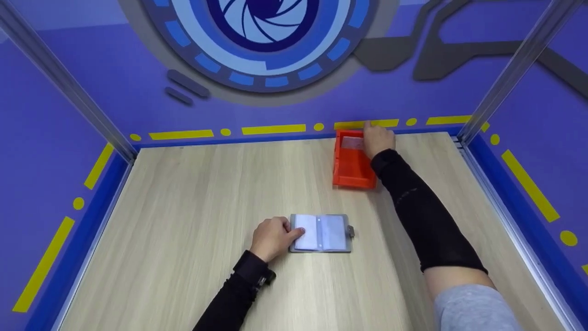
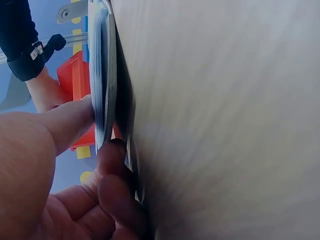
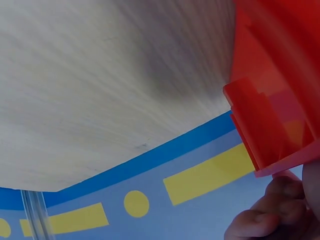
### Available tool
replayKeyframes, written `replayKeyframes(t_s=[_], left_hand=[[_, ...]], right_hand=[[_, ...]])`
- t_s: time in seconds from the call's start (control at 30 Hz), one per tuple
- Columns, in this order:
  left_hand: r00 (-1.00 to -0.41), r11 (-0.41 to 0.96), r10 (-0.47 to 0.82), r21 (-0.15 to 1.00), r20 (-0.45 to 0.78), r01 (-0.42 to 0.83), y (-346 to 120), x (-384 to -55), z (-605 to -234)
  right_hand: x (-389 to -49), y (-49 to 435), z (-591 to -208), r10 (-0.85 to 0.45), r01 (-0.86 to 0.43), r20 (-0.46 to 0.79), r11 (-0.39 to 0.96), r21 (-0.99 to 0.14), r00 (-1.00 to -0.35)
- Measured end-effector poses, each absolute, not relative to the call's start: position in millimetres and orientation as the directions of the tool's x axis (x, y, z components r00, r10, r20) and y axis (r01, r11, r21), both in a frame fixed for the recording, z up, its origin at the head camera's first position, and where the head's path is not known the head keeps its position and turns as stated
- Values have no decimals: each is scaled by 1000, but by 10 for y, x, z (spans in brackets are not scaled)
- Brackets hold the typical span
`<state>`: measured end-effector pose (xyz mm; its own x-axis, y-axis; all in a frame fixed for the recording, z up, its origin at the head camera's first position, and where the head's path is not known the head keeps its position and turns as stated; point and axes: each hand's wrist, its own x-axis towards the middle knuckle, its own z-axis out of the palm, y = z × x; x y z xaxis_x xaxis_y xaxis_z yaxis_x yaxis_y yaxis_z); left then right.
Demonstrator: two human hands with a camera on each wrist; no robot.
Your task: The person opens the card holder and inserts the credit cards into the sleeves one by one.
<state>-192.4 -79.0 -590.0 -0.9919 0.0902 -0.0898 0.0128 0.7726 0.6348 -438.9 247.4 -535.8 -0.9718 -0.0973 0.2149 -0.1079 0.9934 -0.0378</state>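
Note:
A small grey card holder [image 1: 334, 233] lies spread open near the middle of the table, its pale sleeves facing up and its snap strap at the right. My left hand [image 1: 274, 238] pinches its left edge, thumb on top of the sleeves. In the left wrist view the fingers are under the cover of the card holder [image 2: 103, 75]. At the back right, my right hand [image 1: 378, 139] grips the far right rim of a red plastic bin [image 1: 353, 182]. Curled fingers [image 3: 253, 223] show beyond the rim of the bin [image 3: 265, 130] in the right wrist view.
The wooden table [image 1: 197, 197] is bounded by purple walls with yellow markings. The bin stands close to the back wall [image 1: 275, 112]. Metal posts [image 1: 500, 73] rise at the back corners. A pale label [image 1: 353, 143] sits inside the bin's far end.

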Motion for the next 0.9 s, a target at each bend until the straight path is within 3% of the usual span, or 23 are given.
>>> replayKeyframes(t_s=[0.5, 0.9], left_hand=[[-991, 756, 94, 654, -100, 6, -798, -1896, -5893], [-993, 757, 90, 654, -78, 17, -797, -1903, -5895]], right_hand=[[-4447, 2470, -5419, -64, -88, 279, 993, -75, -958], [-4415, 2499, -5268, -138, -141, 240, 990, 2, -961]])
